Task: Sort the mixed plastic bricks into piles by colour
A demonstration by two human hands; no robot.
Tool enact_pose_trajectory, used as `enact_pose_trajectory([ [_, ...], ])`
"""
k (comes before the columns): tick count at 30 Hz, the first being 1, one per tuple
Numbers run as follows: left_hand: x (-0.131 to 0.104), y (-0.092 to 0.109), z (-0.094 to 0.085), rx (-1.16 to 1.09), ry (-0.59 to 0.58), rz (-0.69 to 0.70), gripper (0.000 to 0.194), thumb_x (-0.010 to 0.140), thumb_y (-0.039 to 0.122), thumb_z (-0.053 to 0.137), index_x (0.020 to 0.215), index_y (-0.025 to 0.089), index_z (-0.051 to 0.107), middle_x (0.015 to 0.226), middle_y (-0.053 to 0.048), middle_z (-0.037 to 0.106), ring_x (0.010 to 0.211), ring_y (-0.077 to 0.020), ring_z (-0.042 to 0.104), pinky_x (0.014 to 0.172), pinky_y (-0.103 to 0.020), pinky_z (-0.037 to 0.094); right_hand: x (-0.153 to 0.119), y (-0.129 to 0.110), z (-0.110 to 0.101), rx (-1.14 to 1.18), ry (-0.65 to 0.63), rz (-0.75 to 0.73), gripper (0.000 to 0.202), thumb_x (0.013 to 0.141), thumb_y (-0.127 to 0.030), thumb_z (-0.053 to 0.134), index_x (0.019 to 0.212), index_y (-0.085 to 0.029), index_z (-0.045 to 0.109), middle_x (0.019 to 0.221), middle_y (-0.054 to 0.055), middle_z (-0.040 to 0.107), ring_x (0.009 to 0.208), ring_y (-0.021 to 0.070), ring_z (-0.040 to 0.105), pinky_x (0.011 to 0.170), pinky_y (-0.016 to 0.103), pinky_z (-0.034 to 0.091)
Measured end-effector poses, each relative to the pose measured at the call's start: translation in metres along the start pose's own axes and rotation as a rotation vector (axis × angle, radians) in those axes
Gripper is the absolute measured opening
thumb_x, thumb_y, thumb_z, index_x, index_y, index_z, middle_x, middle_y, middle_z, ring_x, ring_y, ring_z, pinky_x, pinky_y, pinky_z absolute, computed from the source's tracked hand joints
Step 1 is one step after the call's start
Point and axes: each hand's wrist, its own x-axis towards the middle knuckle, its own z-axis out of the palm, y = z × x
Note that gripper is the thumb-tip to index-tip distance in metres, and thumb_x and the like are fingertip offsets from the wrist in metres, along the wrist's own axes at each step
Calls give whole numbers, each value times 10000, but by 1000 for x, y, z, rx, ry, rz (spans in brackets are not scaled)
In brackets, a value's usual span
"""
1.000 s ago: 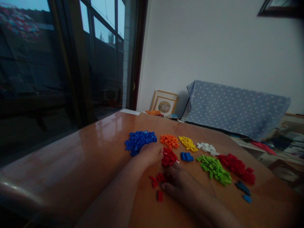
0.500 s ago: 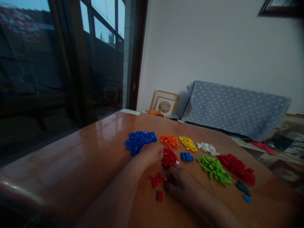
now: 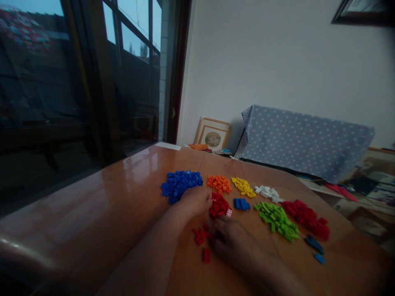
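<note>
A pile of small red toy bricks (image 3: 218,205) lies on the table between my two hands. At its left edge is my left hand (image 3: 197,200), its fingers curled against the bricks; whatever they hold is hidden. My right hand (image 3: 227,235) rests nearer to me, fingers bent inward beside a small group of loose red bricks (image 3: 200,235), and its fingertips are in shadow. A pale pink brick with dots (image 3: 228,212) sits just above my right knuckles. One red brick (image 3: 206,255) lies alone below the loose group.
On the brown table (image 3: 101,193) are piles of dark blue (image 3: 180,183), orange (image 3: 219,183), yellow (image 3: 243,187), white (image 3: 268,192), green (image 3: 277,220) and larger red bricks (image 3: 305,218). Joined blue bricks (image 3: 241,204) lie near the middle. Teal pieces (image 3: 314,244) lie at the right.
My right hand has shifted slightly left, closer to the loose red bricks, and the pink brick shows more fully. My left hand stays in place.
</note>
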Motion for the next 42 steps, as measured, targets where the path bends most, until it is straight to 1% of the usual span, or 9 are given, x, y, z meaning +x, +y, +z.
enact_pose_trajectory([
  [3, 0, 0, 1, -3, 11, -3, 158, 796, 243, 515, 784, 216, 670, 836, -34, 695, 711, -155, 598, 618, -235, 381, 0, -1, 1, 15, 2, 7, 120, 783, -126, 523, 809, -204, 610, 882, 39, 631, 757, 154, 549, 650, 233, 392],
  [7, 1, -1, 2, -1, 23, 7, 160, 797, 255, 511, 776, 212, 664, 825, -36, 692, 696, -155, 587, 594, -237, 360, 2, 6, -3, 66, 50, 18, 148, 760, -115, 535, 833, -206, 625, 885, 29, 648, 788, 159, 564, 668, 233, 405],
  [11, -1, -1, 1, 0, 32, 7, 165, 805, 270, 502, 776, 211, 654, 826, -36, 690, 675, -152, 578, 567, -240, 333, 9, 19, -16, 74, 146, 43, 125, 782, -157, 541, 842, -203, 641, 869, 28, 642, 757, 157, 566, 656, 244, 402],
  [17, -2, -1, -2, -12, 13, -5, 152, 804, 259, 513, 820, 222, 660, 875, -38, 698, 713, -162, 596, 599, -245, 361, 29, 31, -37, -74, 251, 58, 92, 806, -193, 548, 831, -185, 636, 815, 30, 623, 722, 155, 547, 660, 257, 374],
  [22, -2, -1, -2, -5, 40, -5, 142, 800, 254, 516, 834, 223, 650, 878, -33, 692, 716, -161, 596, 594, -241, 365, 49, 31, -42, -193, 223, 44, 84, 807, -181, 548, 801, -170, 631, 852, 38, 592, 742, 145, 524, 673, 248, 349],
  [26, -2, -1, -2, 11, 29, -8, 142, 813, 262, 517, 836, 224, 652, 872, -30, 691, 720, -160, 595, 616, -242, 388, 62, 36, -38, -229, 182, 34, 101, 791, -154, 554, 830, -159, 647, 878, 45, 588, 778, 148, 521, 688, 241, 343],
  [30, -2, -1, -2, 9, 19, -8, 146, 819, 269, 518, 824, 226, 658, 871, -35, 691, 737, -166, 602, 654, -250, 415, 66, 41, -34, -230, 161, 19, 113, 775, -144, 555, 834, -163, 650, 883, 43, 589, 778, 150, 524, 675, 236, 344],
  [34, -2, 0, -3, 5, 15, -14, 137, 819, 271, 521, 817, 225, 650, 867, -40, 690, 738, -175, 612, 654, -259, 422, 65, 45, -34, -213, 174, 27, 111, 792, -173, 544, 832, -170, 648, 871, 40, 593, 744, 148, 528, 652, 234, 351],
  [42, -3, 1, -4, 21, 12, -24, 155, 832, 266, 507, 804, 211, 649, 833, -38, 694, 733, -163, 611, 617, -246, 390, 74, 53, -43, -202, 246, 90, 146, 818, -242, 554, 855, -173, 676, 892, 56, 637, 820, 183, 586, 723, 259, 401],
])
